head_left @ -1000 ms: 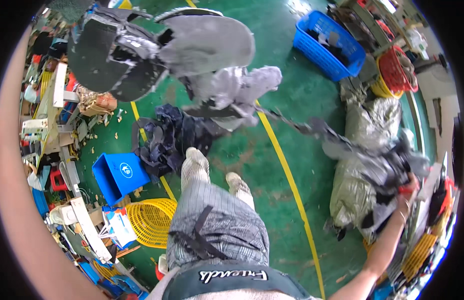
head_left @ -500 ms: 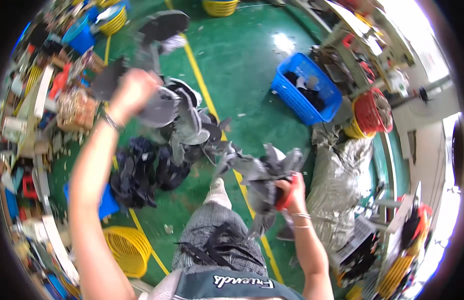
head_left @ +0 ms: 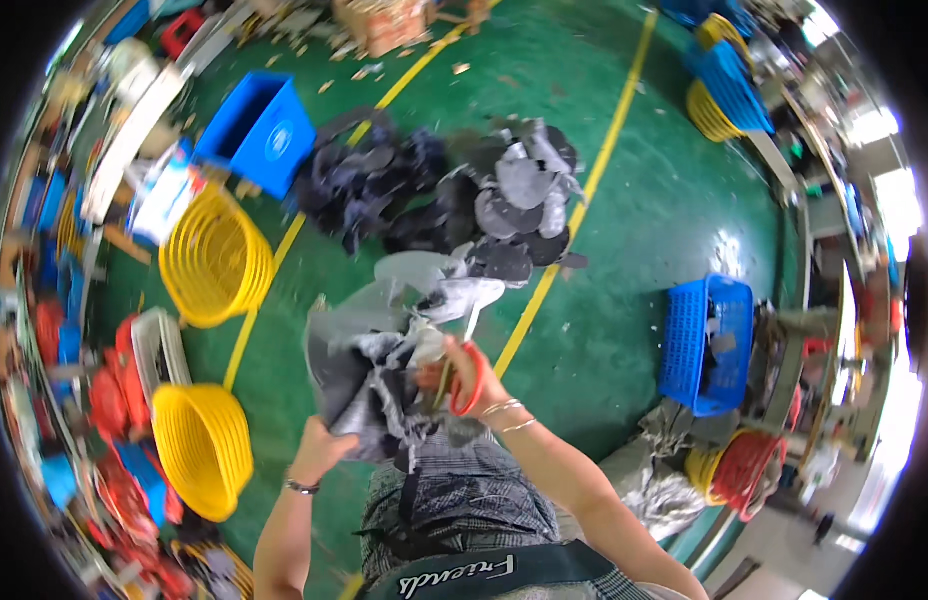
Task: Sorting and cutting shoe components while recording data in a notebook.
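Observation:
My left hand point(head_left: 320, 450) is closed on the lower edge of a floppy bundle of grey fabric-like pieces point(head_left: 349, 335), held in front of my legs. Red-handled scissors point(head_left: 478, 382) are in my right hand point(head_left: 496, 392), their blades pointing away from me beside the bundle. Some of the bundle bunches against the right hand, and whether those fingers also grip it cannot be made out. Beyond the bundle, a heap of rounded grey pieces point(head_left: 524, 185) lies on the floor, with a darker, navy-black heap point(head_left: 369, 180) to its left.
Yellow baskets point(head_left: 212, 262) and a blue bin point(head_left: 259, 130) stand on the left. A blue crate point(head_left: 706, 345) with scraps sits on the right, near a red basket point(head_left: 746, 475) and a silvery sack point(head_left: 659, 480). Cluttered shelves line both sides. Yellow lines cross the green floor.
The view has turned. My left hand has come down from the far left and now grips the grey bundle. My right hand has moved inward, and the scissors show more plainly.

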`<state>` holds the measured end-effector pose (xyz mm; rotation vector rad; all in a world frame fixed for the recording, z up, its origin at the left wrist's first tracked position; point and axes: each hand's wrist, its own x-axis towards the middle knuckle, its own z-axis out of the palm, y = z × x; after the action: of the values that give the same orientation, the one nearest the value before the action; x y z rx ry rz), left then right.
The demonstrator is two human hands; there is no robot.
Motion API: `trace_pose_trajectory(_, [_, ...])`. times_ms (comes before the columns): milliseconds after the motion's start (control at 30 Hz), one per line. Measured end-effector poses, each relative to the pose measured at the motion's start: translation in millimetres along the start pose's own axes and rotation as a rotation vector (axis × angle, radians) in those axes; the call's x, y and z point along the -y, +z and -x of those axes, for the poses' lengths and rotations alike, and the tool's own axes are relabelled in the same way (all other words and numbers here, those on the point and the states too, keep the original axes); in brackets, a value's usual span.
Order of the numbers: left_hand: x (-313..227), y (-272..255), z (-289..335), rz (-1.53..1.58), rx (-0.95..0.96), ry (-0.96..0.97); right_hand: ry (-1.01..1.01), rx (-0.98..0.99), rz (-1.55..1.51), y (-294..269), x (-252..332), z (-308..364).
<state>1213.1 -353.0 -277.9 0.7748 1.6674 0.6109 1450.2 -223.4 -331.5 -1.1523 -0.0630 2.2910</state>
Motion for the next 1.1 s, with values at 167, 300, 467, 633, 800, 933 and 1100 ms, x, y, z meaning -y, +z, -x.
trace_pose_trajectory(167, [108.5,-65.8,151.0,0.629,-0.517,-0.128,-0.060,-0.558,0.160,-78.4,-94.4,-75.7])
trace_pose_trajectory(300, [137.7,-114.2,280.2,0.204,-0.523,-0.152,0.273,-0.640,0.269,-183.5,-166.0,-187.9])
trace_pose_trajectory(467, [236.2,-132.6,427.7,0.550,-1.050,-0.225,-0.078,-0.065,0.014,-93.3,-243.5,-250.7])
trace_pose_trajectory(633, [328.5,-154.0,385.1,0.468,-1.122,-0.518,0.095,-0.215,1.184,-35.0,-211.2,-280.9])
trace_pose_trajectory(800, [470.8,-188.7,167.2,0.789,-0.942,-0.224,0.082,-0.393,2.626,12.8,12.4,-367.4])
trace_pose_trajectory(933, [554.4,-165.4,41.6,0.130,-1.059,-0.560,-0.193,-0.655,2.988,50.0,1.8,-344.7])
trace_pose_trajectory(1100, [553.7,-82.6,-99.6,-0.151,-0.610,-0.370,0.195,0.055,3.030,-36.6,40.5,-386.3])
